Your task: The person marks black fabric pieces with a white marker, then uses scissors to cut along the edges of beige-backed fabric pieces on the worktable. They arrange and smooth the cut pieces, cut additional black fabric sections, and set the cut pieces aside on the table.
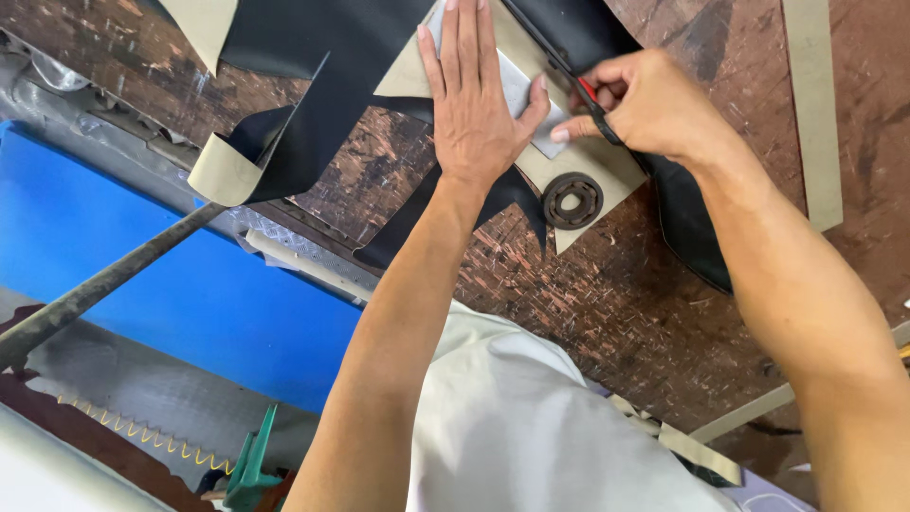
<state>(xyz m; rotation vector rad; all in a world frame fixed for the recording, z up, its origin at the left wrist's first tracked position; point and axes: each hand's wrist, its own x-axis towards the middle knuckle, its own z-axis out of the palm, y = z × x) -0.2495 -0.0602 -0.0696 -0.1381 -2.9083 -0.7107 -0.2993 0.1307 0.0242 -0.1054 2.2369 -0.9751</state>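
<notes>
My left hand (pixel 474 100) lies flat, fingers spread, pressing a grey template (pixel 519 90) onto black sheet material with a beige underside (pixel 322 104). My right hand (pixel 645 104) is closed around a small cutting tool with a red handle (pixel 590 93), its tip at the template's edge next to my left thumb. A round metal bearing (pixel 573 200) rests on the beige piece just below both hands. Part of the black sheet curls up at the left.
The scarred brown worktable (pixel 616 294) carries everything. A beige strip (pixel 815 104) lies at the right. Off the table's edge to the left are a blue surface (pixel 161 275), a dark metal rod (pixel 104 280) and a green object (pixel 254 469).
</notes>
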